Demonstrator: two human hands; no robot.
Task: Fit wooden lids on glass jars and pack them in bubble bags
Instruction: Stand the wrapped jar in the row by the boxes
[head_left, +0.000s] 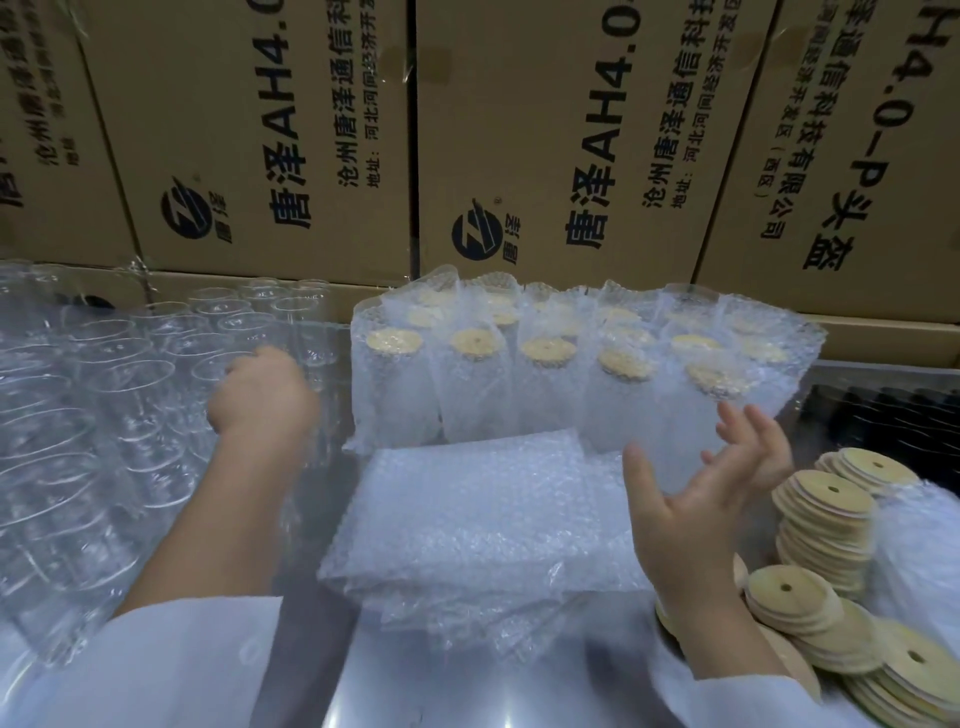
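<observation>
The left hand (265, 389) reaches out over the crowd of empty glass jars (104, 389) standing open-mouthed on the left of the surface (467, 691), probably to fetch the next one. Its back faces the camera and hides how it closes, so I cannot tell whether it has hold of a jar. The right hand (711, 493) hangs above the middle with its fingers (769, 447) spread wide and holding nothing, near the loose wooden lids (826, 519) heaped on the right, handy for capping. Flat bubble bags (467, 509) lie stacked straight in front of the person, between jars and lids, so each lidded jar can slip in there. Finished jars in bags (545, 374) stand upright in rows behind, against the cardboard boxes (260, 130), out of the way.
</observation>
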